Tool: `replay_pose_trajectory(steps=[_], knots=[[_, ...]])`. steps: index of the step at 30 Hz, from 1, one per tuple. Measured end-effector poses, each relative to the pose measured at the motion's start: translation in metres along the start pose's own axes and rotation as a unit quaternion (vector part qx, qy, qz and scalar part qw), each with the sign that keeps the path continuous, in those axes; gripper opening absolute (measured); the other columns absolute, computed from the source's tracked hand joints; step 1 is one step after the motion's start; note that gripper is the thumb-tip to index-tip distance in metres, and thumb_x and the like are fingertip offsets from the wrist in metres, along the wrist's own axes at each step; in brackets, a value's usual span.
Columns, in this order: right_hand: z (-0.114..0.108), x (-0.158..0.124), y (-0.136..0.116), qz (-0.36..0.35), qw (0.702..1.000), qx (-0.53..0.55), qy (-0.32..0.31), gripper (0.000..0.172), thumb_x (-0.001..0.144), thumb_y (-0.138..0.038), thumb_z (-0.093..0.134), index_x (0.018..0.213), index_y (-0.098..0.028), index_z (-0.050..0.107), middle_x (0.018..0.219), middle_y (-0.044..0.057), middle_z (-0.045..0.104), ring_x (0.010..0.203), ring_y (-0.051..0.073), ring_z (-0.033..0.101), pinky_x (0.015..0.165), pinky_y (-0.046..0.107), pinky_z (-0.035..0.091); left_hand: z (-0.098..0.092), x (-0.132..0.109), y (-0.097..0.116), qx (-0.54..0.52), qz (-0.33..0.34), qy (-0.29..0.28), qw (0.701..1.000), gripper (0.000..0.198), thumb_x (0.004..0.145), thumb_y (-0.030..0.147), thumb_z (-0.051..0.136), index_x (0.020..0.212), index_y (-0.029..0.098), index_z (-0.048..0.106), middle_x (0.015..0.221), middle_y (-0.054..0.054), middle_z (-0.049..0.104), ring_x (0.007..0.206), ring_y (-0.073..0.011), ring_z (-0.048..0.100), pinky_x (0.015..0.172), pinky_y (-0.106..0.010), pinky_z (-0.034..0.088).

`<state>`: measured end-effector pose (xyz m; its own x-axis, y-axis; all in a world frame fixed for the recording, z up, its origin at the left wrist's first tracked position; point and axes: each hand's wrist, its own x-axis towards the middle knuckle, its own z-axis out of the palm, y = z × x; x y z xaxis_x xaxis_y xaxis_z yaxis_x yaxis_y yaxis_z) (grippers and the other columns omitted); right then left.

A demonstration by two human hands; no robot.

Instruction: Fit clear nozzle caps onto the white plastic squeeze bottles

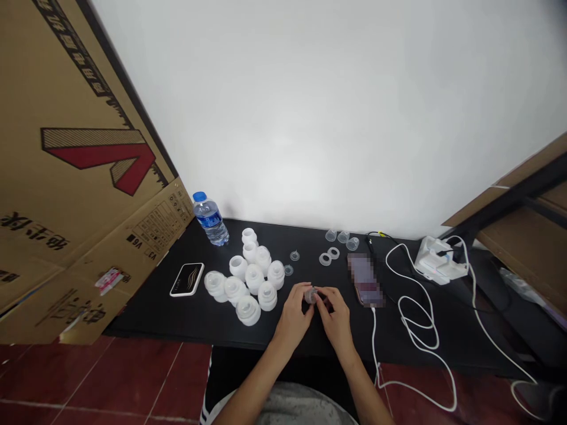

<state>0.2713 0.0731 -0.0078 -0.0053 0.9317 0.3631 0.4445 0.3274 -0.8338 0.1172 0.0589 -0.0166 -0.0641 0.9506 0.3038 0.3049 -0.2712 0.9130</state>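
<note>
My left hand and my right hand meet at the middle of the black table's front edge. Their fingertips both hold a small clear plastic part, partly hidden by my fingers. To the left stand several white translucent cup-shaped parts in a loose cluster. Several small clear cups, two clear rings and two small clear discs lie farther ahead of my hands.
A blurred phone with a white cable lies right of my hands. Farther off are a white charging device, a black-and-white flat device and a water bottle. Cardboard leans at left against a white wall.
</note>
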Motion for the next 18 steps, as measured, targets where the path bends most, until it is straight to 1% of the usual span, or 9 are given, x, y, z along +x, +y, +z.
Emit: replay_pose_trajectory(steps=[4,7,11,13,16,18], knots=[[-0.0023,-0.0009,-0.0037,-0.007,1.000,0.013,0.014,0.032,0.107,-0.051,0.067,0.106,-0.025,0.086,0.099,0.008,0.074,0.074,0.021,0.069,0.067,0.033,0.060,0.0012,-0.0027,-0.0006,0.006,0.008,0.000,1.000,0.044,0.090,0.002,0.066,0.126,0.026,0.068,0.135,-0.009,0.072,0.128,-0.0268,0.072,0.113,-0.050,0.060],[-0.0022,-0.0024,-0.0057,-0.015,1.000,0.017,0.010,0.030,0.106,-0.050,0.068,0.102,-0.025,0.085,0.097,0.007,0.073,0.072,0.020,0.067,0.066,0.033,0.058,0.0014,-0.0025,-0.0011,-0.003,-0.006,0.011,1.000,0.045,0.089,0.002,0.067,0.128,0.026,0.069,0.133,-0.008,0.075,0.128,-0.0272,0.073,0.115,-0.052,0.058],[-0.0014,-0.0020,-0.0068,-0.021,1.000,0.019,0.003,0.027,0.106,-0.047,0.069,0.097,-0.024,0.080,0.093,0.006,0.071,0.070,0.019,0.063,0.064,0.032,0.053,0.0016,-0.0006,-0.0008,-0.021,-0.042,0.030,0.998,0.038,0.091,0.008,0.072,0.126,0.025,0.070,0.128,-0.009,0.078,0.115,-0.0263,0.078,0.105,-0.048,0.063],[-0.0014,-0.0015,-0.0058,-0.011,1.000,0.027,0.007,0.027,0.106,-0.047,0.069,0.096,-0.024,0.078,0.092,0.005,0.070,0.072,0.020,0.063,0.065,0.031,0.053,0.0019,-0.0002,-0.0006,-0.028,-0.046,0.024,0.998,0.035,0.092,0.011,0.074,0.124,0.024,0.071,0.126,-0.008,0.078,0.112,-0.0258,0.079,0.103,-0.047,0.064],[-0.0022,-0.0011,-0.0027,0.019,0.998,0.057,0.016,0.030,0.106,-0.051,0.070,0.096,-0.023,0.077,0.093,0.005,0.071,0.078,0.021,0.066,0.069,0.032,0.054,0.0013,-0.0002,0.0002,-0.029,-0.042,0.003,0.999,0.034,0.092,0.013,0.075,0.124,0.025,0.071,0.126,-0.008,0.079,0.115,-0.0263,0.078,0.105,-0.047,0.063],[-0.0031,-0.0009,-0.0002,0.040,0.996,0.081,0.025,0.033,0.105,-0.054,0.071,0.094,-0.023,0.077,0.093,0.006,0.071,0.081,0.022,0.068,0.072,0.033,0.056,-0.0003,0.0002,0.0014,-0.020,-0.030,-0.021,0.999,0.036,0.093,0.012,0.074,0.126,0.025,0.071,0.127,-0.008,0.079,0.118,-0.0265,0.077,0.107,-0.047,0.062]])
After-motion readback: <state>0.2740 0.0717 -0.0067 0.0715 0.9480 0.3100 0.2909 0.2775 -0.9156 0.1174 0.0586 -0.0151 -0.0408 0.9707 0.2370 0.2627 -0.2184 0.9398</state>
